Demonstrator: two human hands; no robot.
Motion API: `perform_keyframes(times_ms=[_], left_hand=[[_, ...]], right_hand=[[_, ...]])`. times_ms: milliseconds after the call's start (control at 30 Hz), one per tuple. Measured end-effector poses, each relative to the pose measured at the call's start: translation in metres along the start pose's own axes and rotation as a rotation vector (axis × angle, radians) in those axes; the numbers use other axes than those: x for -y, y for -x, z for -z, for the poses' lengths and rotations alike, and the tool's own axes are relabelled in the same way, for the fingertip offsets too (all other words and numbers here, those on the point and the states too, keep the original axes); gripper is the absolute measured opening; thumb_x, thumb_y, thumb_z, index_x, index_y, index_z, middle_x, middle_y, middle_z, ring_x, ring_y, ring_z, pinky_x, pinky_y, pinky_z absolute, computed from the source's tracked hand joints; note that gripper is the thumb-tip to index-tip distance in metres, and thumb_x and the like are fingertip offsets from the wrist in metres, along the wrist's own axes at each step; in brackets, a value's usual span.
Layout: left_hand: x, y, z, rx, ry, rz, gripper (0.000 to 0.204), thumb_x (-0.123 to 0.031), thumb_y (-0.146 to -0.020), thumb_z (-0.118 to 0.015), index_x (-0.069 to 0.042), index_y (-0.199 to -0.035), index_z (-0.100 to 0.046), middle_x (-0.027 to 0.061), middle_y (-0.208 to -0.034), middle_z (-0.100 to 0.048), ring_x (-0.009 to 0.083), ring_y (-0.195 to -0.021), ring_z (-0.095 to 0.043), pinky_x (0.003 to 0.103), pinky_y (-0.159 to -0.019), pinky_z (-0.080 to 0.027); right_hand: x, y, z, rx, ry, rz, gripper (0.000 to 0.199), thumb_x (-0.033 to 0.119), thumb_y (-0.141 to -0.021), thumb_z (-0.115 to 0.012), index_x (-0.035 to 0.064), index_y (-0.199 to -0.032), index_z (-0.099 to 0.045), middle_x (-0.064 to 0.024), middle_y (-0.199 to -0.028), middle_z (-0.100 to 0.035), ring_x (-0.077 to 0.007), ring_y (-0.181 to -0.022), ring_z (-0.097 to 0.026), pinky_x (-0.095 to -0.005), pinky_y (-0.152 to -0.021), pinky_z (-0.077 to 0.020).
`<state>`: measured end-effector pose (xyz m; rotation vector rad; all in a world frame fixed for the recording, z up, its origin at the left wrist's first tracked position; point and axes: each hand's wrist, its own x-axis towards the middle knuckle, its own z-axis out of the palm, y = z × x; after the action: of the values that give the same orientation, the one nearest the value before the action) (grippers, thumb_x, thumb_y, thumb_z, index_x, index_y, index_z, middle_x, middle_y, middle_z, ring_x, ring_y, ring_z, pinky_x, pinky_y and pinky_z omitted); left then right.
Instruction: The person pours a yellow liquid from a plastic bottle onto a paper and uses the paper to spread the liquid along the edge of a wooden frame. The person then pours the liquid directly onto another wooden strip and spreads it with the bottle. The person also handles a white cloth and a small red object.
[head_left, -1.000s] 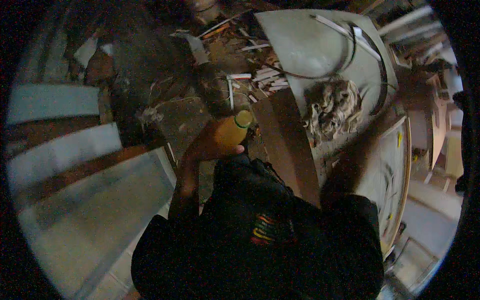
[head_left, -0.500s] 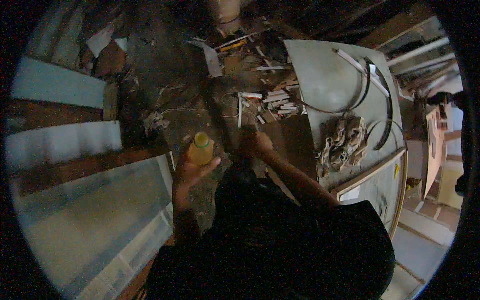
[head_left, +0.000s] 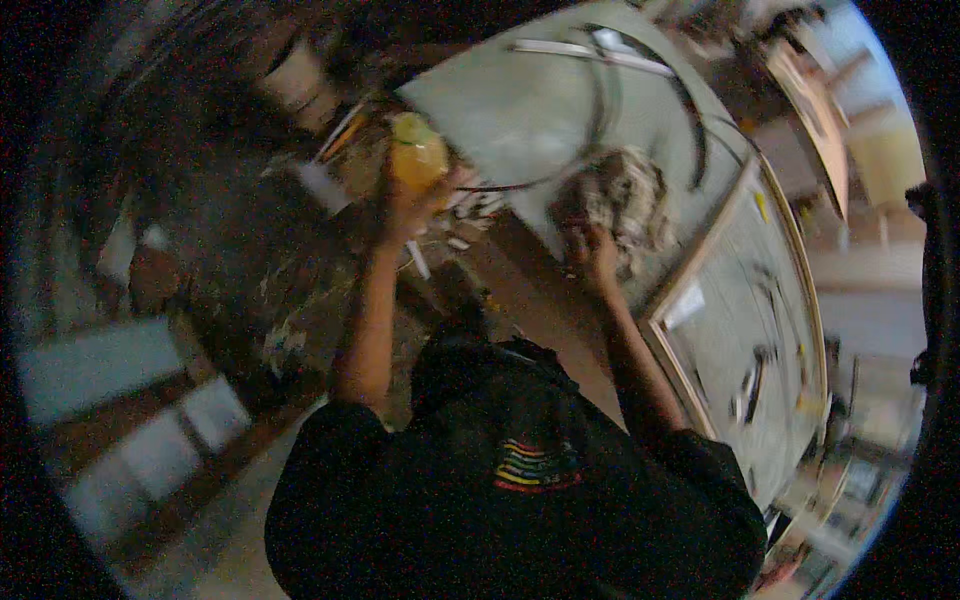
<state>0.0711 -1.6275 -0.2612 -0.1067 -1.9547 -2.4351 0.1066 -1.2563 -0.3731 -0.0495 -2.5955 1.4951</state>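
Observation:
A bottle (head_left: 418,160) of yellow-orange liquid is in my left hand (head_left: 408,207), which is closed round its lower part and raised ahead of me. My right hand (head_left: 597,255) is at the near left edge of a crumpled, dirty cream rag (head_left: 635,205) on the pale tabletop (head_left: 510,100). Motion blur smears its fingers, so whether they grip the cloth I cannot tell. A dark patch shows just beyond those fingers; its kind is not clear.
Curved dark strips (head_left: 690,120) and a white strip (head_left: 590,55) lie on the tabletop. A wood-edged framed panel (head_left: 725,330) is at the right. Scrap pieces (head_left: 470,215) litter the floor ahead. Pale boards (head_left: 105,365) stand at the left.
The view has swung to the right. My left hand has carried the bottle forward, farther from my body. My right hand has moved from in front of me to the rag.

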Motion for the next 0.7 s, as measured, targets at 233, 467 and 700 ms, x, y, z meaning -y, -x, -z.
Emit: perform_keyframes(times_ms=[233,467,700], left_hand=[[0.044,-0.134,-0.064,0.006,-0.407,-0.283,0.059,-0.027,-0.079,-0.088,-0.005,-0.12,-0.053,0.0076,-0.106,-0.066,0.0231,-0.101,-0.064,0.038,-0.091,-0.052],[0.096,-0.184,-0.084,0.006,-0.597,-0.077,0.065,-0.034,-0.074,-0.091,-0.005,-0.121,-0.056,0.0094,-0.111,-0.067,0.0258,-0.102,-0.065,0.038,-0.092,-0.051],[0.125,-0.186,-0.075,0.141,-0.49,0.044,0.075,-0.028,-0.074,-0.091,-0.003,-0.132,-0.05,0.0137,-0.122,-0.06,0.0289,-0.114,-0.059,0.041,-0.099,-0.048]], right_hand=[[0.042,-0.035,0.009,-0.17,-0.176,0.021,0.029,0.002,-0.088,-0.064,0.0074,-0.116,-0.068,-0.0215,-0.124,-0.057,-0.0414,-0.113,-0.058,-0.0454,-0.096,-0.0494],[0.091,-0.132,-0.044,-0.087,0.125,0.193,0.04,-0.003,-0.082,-0.063,0.0073,-0.12,-0.064,-0.0208,-0.122,-0.058,-0.0418,-0.112,-0.059,-0.0447,-0.094,-0.051],[0.073,-0.168,-0.078,0.055,0.47,0.076,0.052,0.024,-0.08,-0.076,0.0119,-0.128,-0.061,-0.0205,-0.134,-0.052,-0.0416,-0.125,-0.05,-0.0504,-0.101,-0.0447]])
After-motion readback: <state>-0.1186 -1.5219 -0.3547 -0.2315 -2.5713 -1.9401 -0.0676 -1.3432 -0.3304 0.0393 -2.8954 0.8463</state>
